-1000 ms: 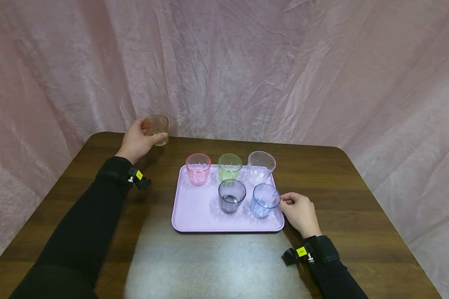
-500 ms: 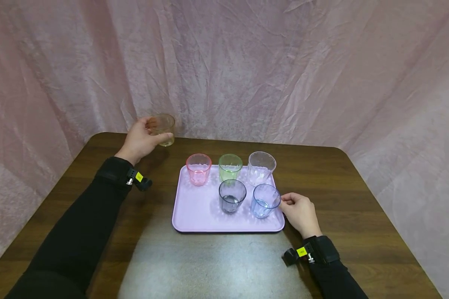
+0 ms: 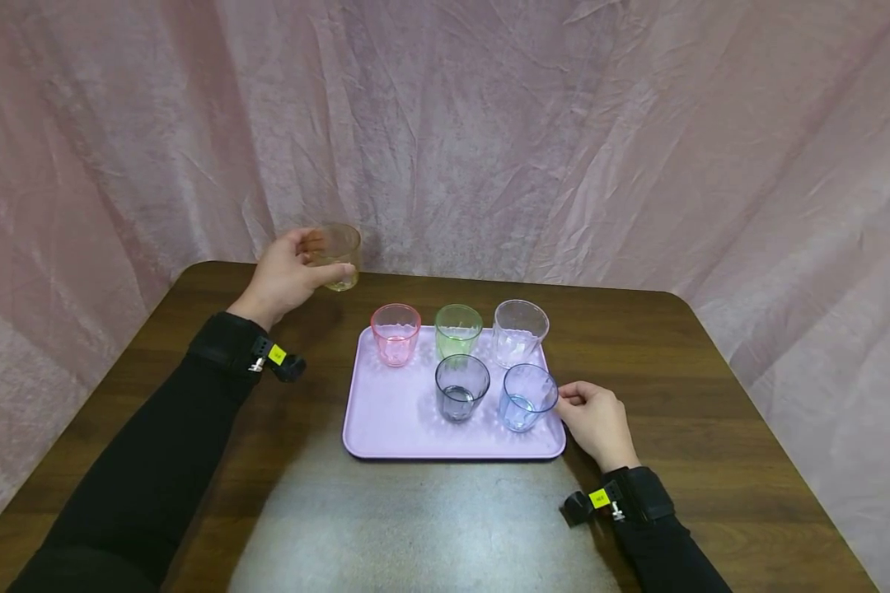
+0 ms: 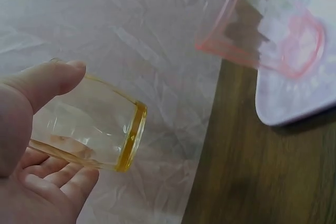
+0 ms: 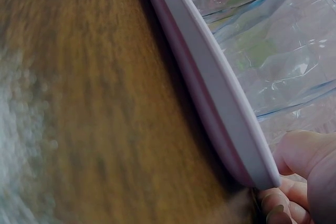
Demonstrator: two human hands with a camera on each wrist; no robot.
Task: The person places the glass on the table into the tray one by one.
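My left hand (image 3: 285, 272) grips a yellow-tinted clear glass (image 3: 344, 255) above the table's far left edge. In the left wrist view the thumb lies on one side of the yellow glass (image 4: 89, 124) and the fingers on the other. A lilac tray (image 3: 386, 432) bears a pink glass (image 3: 396, 338), a green glass (image 3: 458, 332), a clear glass (image 3: 519, 333), a grey glass (image 3: 461, 391) and a blue glass (image 3: 526, 399). My right hand (image 3: 597, 420) pinches the tray's right rim (image 5: 226, 77), thumb above and fingers below, close beside the blue glass.
The brown wooden table (image 3: 682, 395) extends around the tray, with a pale shiny reflection (image 3: 415, 527) in front. A pink crinkled curtain (image 3: 445, 148) hangs right behind the table's far edge.
My left hand has carried the yellow glass a short way to the right along the far edge. The right hand, the tray and its glasses have hardly moved.
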